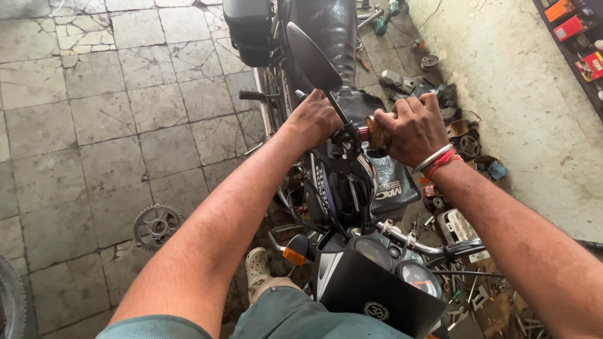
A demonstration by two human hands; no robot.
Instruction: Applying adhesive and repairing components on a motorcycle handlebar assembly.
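Observation:
I look down on a black motorcycle [326, 37] from its front. My left hand [314, 118] rests closed on the handlebar beside the stem of a black rear-view mirror [312, 58]. My right hand [414, 129] is closed around a worn brown handlebar grip [377, 133]; its wrist wears white and red bands. A black lever and switch housing [346, 139] sit between the two hands. The black headlight cowl [377, 294] and round gauges [419, 276] lie below my arms.
A toothed sprocket [156, 226] lies on the cracked stone floor at left. Part of a tyre [11, 301] shows at the bottom left corner. Scattered metal parts and tools [461, 135] litter the ground along the wall at right. My sandalled foot [257, 269] stands by the front wheel.

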